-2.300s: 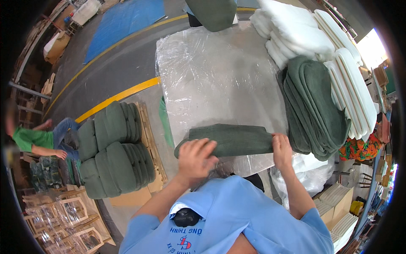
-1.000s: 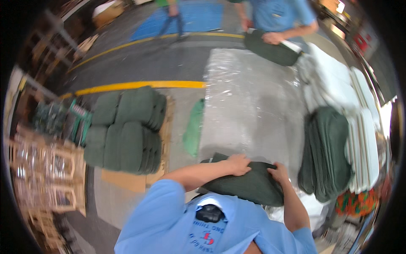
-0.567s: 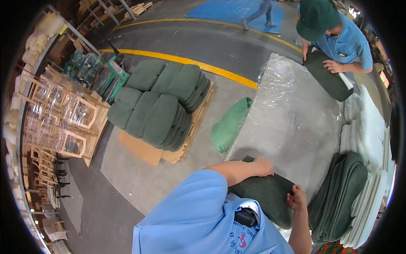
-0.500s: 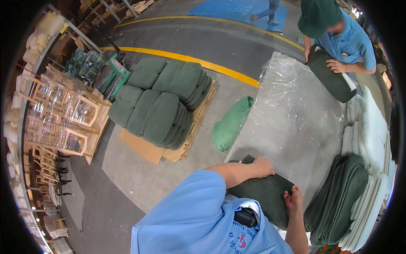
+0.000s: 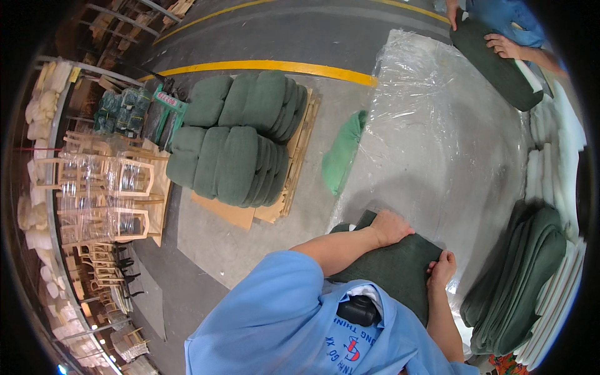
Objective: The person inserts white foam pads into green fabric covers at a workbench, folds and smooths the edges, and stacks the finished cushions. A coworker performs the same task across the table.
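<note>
Dark green cushion cover [image 5: 400, 269] gripped by both hands at the near edge of a plastic-sheeted table [image 5: 450, 156].

The left hand [image 5: 390, 226] lies with fingers curled over the cover's far edge; the right hand [image 5: 442, 270] pinches its right corner. Right of it lies a stack of green covers [image 5: 522, 275]. Stacked green cushions [image 5: 240, 140] rest on a pallet at left. Another person's hand [image 5: 503, 45] presses a green cushion [image 5: 497, 65] at the table's far end.

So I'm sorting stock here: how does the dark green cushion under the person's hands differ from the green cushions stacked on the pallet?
The dark green cushion lies flat on the plastic-covered table, pressed by the left hand and right hand; the stacked cushions rest untouched on a floor pallet. The held one is single and flat; those look plump and bundled. Both are green fabric.
</note>
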Demonstrator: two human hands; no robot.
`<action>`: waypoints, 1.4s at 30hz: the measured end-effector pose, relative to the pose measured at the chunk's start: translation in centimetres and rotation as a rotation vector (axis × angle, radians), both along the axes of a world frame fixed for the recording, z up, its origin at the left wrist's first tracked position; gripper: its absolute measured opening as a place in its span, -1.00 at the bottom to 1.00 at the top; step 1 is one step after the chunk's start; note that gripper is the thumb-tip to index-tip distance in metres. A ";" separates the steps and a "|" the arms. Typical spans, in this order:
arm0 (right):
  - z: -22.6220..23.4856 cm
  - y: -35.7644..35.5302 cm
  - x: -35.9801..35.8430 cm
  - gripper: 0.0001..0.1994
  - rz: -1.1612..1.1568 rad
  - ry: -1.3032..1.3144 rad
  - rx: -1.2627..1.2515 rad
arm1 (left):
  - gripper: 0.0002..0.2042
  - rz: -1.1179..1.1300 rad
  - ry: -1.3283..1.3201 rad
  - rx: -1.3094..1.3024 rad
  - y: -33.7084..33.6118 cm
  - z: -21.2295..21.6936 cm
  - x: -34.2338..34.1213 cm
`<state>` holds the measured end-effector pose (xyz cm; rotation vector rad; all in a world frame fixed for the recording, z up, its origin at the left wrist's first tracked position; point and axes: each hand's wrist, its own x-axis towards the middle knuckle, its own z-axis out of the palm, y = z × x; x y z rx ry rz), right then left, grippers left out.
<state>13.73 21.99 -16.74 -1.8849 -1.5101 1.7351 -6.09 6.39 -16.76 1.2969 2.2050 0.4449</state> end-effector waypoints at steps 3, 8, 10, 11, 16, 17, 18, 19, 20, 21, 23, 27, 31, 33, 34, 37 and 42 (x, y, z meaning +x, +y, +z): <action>0.6 0.3 0.0 -0.81 0.037 -0.004 0.001 | -0.52 -0.006 -0.024 0.047 -0.2 -0.1 -0.4; 7.1 0.3 1.7 -0.73 0.559 0.030 0.255 | -0.54 0.054 0.130 0.149 -4.1 4.3 -1.2; 13.9 -0.2 2.7 -0.62 0.865 -0.011 0.481 | -0.52 -0.041 -0.138 0.035 -7.6 9.8 -2.5; 15.2 0.0 4.6 -0.61 0.917 -0.027 0.387 | -0.54 -0.153 -0.337 -0.173 -8.5 12.5 -3.5; 15.4 -2.6 11.5 -0.59 0.927 -0.042 0.207 | -0.52 0.066 -0.445 -0.143 -17.6 9.4 -1.6; 14.7 -2.9 11.5 -0.55 0.916 -0.049 0.269 | -0.52 0.116 -0.435 -0.122 -17.6 8.9 -1.5; 14.3 -3.0 11.5 -0.55 0.924 -0.041 0.296 | -0.52 0.193 -0.473 -0.150 -17.5 8.5 -1.2; 13.9 -3.0 11.4 -0.54 0.931 -0.033 0.323 | -0.52 0.269 -0.511 -0.179 -17.3 8.1 -0.8; 13.6 -3.1 11.2 -0.53 0.941 -0.022 0.350 | -0.51 0.349 -0.544 -0.208 -16.9 8.1 -0.7; 13.5 -3.4 11.1 -0.51 0.922 -0.031 0.369 | -0.52 0.359 -0.534 -0.201 -16.6 8.2 -0.5; 13.3 -3.2 11.2 -0.50 0.961 -0.031 0.396 | -0.53 0.378 -0.514 -0.196 -16.4 8.7 -0.4; 12.9 -2.5 10.4 -0.48 0.992 -0.056 0.349 | -0.56 0.431 -0.513 -0.201 -15.9 9.1 -0.5; 10.8 -1.2 9.4 -0.46 1.057 -0.081 0.298 | -0.59 0.413 -0.454 -0.180 -15.7 9.0 -0.2; 9.4 -0.5 8.8 -0.46 1.061 -0.046 0.299 | -0.60 0.406 -0.444 -0.184 -15.4 9.1 -0.3; 8.8 -0.2 8.6 -0.47 1.063 -0.029 0.298 | -0.60 0.404 -0.439 -0.188 -15.3 9.2 -0.3; 7.5 0.6 7.8 -0.49 1.062 0.019 0.266 | -0.62 0.393 -0.415 -0.206 -15.1 9.1 -0.4; 6.7 1.1 7.5 -0.57 1.049 0.036 0.303 | -0.66 0.410 -0.404 -0.219 -14.9 8.6 -0.6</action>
